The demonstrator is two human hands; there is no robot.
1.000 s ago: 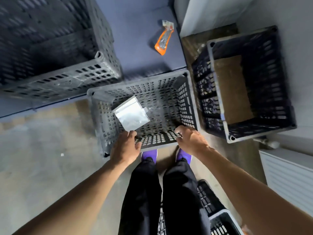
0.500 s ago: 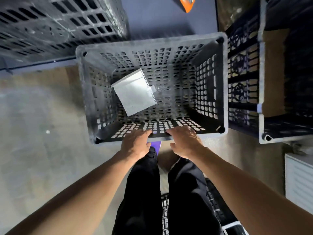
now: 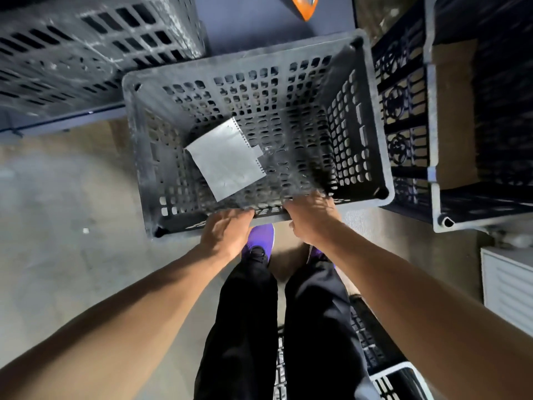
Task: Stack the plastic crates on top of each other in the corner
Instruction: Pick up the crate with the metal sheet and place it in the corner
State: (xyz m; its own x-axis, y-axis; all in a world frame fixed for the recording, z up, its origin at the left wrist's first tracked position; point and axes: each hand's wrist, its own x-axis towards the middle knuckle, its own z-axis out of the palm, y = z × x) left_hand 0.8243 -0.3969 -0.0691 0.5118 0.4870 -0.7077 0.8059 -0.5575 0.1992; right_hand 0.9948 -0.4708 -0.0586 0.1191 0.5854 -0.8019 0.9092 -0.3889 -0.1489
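Observation:
A grey perforated plastic crate [image 3: 372,116] is held in front of me above the floor, open side up. My left hand [image 3: 226,232] and my right hand [image 3: 310,217] both grip its near rim, side by side. A torn sheet of white paper [image 3: 227,160] lies inside it on the bottom. To the right stands a dark blue crate [image 3: 429,116] with a cardboard piece in it, touching or very close to the held crate. Another grey crate [image 3: 86,47] sits at the upper left on a blue surface.
An orange utility knife [image 3: 305,5] lies on the blue surface at the top. A white radiator [image 3: 507,284] is at the right edge. Another crate [image 3: 383,365] lies on the floor behind my legs. Bare concrete floor [image 3: 57,226] spreads to the left.
The grey crate has come up off the floor toward me and tilted, with both hands staying on its near rim. My hands sit closer together than a second ago.

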